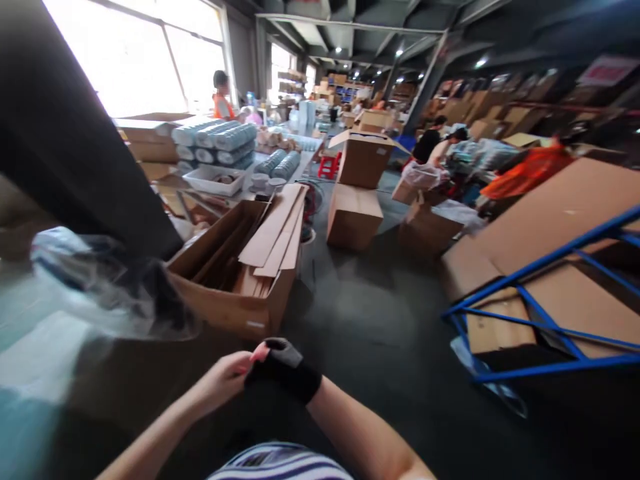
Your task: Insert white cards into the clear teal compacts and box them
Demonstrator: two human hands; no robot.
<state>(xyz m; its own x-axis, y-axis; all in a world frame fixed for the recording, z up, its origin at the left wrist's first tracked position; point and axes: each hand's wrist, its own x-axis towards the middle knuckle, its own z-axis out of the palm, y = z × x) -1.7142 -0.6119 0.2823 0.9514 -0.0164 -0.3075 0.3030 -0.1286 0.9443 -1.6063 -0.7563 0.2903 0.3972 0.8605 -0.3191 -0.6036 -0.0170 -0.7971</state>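
Note:
My two hands meet low in the middle of the head view, above a dark floor. My right hand [283,367] wears a black glove or wrist wrap that covers it, so its fingers do not show. The fingers of my left hand [225,379] are closed in a pinch on the edge of that black glove [290,377]. A pink fingertip shows at the glove's top edge. My striped shirt is at the bottom edge.
An open cardboard box [235,303] holding cardboard sheets stands just ahead on the left, beside a blurred plastic bag [100,287]. A blue metal frame [540,313] with flattened cardboard is on the right. Stacked boxes [354,217], a table of wrapped rolls [220,141] and other people [221,93] lie beyond.

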